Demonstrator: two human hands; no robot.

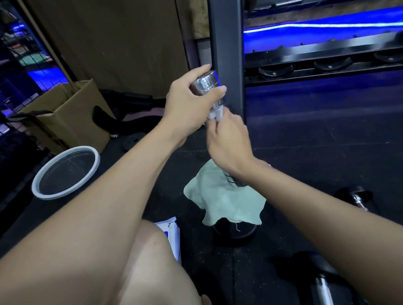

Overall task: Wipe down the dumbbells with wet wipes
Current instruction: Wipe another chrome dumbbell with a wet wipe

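Floor [313,145]: dark rubber gym matting, lying under blue strip light along the far side.
Rack [227,44]: a black upright post standing at the far middle of the floor, with a low shelf of cradles running to the right.
Dumbbell [207,84]: a chromed one standing on end above the middle of the floor, its upper head showing between the fingers, its lower end hiding behind the right wrist.
Left hand [190,106]: gripping the upper head, fingers curling over the top and thumb pressing the near side.
Right hand [228,143]: sitting just below the left hand, fingers closing round the handle with the wipe between them and the metal.
Wet wipe [216,115]: a white bunch peeking out above the right fingers, touching the dumbbell just under its upper head.
Green cloth [224,202]: lying draped over a dark round object [233,233] on the floor, directly below the hands.
Wipe packet [171,232]: white and blue, lying beside the person's knee [150,261], partly hidden by it.
Basin [66,172]: round, white-rimmed, sitting toward the left edge of the floor.
Cardboard box [73,115]: standing open behind the basin, near the far left corner.
Other dumbbells: one [358,199] lying toward the right edge, another [322,288] lying at the near edge, half covered by the right forearm.
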